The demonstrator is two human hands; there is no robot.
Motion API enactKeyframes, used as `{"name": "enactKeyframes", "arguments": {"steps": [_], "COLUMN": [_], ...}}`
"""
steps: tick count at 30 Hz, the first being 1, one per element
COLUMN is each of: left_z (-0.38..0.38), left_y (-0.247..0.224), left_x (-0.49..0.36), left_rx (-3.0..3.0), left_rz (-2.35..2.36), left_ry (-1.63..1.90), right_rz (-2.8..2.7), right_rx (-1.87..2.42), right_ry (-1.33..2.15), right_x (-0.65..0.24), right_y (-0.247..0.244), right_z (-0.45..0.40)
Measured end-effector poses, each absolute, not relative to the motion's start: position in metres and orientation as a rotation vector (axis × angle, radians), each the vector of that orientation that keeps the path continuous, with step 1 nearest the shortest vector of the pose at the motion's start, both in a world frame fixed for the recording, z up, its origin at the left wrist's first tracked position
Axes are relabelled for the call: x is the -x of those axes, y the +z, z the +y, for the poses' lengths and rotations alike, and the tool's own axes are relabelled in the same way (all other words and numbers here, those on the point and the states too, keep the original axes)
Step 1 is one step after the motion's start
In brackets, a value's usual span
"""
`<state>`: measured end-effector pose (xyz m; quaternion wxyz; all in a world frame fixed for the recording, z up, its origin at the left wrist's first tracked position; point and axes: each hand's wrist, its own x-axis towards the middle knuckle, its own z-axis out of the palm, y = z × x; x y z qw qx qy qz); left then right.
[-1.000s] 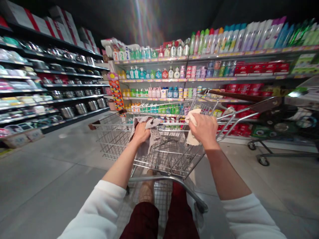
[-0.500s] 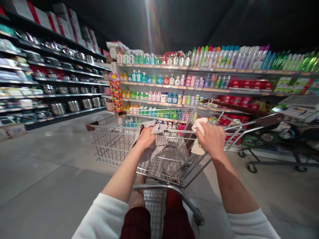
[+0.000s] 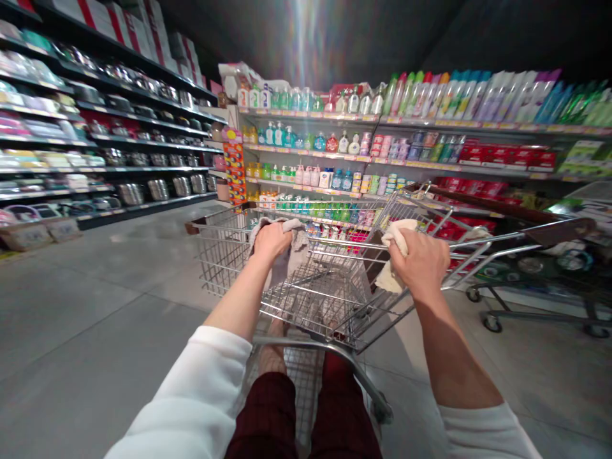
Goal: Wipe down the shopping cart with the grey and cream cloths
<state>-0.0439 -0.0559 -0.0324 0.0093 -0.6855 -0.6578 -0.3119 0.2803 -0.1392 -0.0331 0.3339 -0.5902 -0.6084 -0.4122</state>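
Your left hand (image 3: 273, 241) grips a grey cloth (image 3: 292, 250) over the cart (image 3: 229, 252)'s rim; your right hand (image 3: 421, 260) clenches a cream cloth (image 3: 391, 274). Both cloths sit between palm and metal, apparently for wiping.

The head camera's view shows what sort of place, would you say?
Most likely a supermarket or household-goods shop: there is a wire shopping cart, rows of bottles on shelves edged with what look like price labels, and metal pots lined up on the left.
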Motion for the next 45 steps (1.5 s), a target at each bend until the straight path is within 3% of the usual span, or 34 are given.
{"name": "enactKeyframes", "arguments": {"steps": [5,12,25,29,35,38,41,45], "left_z": [-0.067,-0.07,-0.071,-0.069,-0.065,-0.066,-0.067,-0.068], "left_y": [-0.027,-0.039,-0.047,-0.05,-0.056,-0.057,-0.056,-0.055], "left_x": [0.012,0.006,0.003,0.003,0.003,0.001,0.0,0.001], "left_rx": [2.19,2.147,2.043,2.03,2.021,1.979,1.967,1.991], "left_rz": [-1.979,-1.894,-1.883,-1.88,-1.866,-1.897,-1.905,-1.895], "left_ry": [-0.913,-1.026,-1.132,-1.132,-1.165,-1.196,-1.194,-1.181], "right_rz": [-1.442,-1.659,-2.115,-2.174,-1.758,-1.61,-1.641,-1.875], "right_rx": [1.502,0.989,0.762,0.766,0.837,0.866,0.897,0.965], "right_ry": [-1.056,-1.176,-0.965,-0.919,-1.044,-1.154,-1.219,-1.049], "right_x": [-0.262,-0.204,-0.158,-0.159,-0.201,-0.219,-0.223,-0.212], "right_y": [-0.045,-0.077,-0.229,-0.213,-0.112,-0.09,-0.115,-0.187], "right_z": [-0.129,-0.114,-0.1,-0.112,-0.127,-0.123,-0.115,-0.114]}}
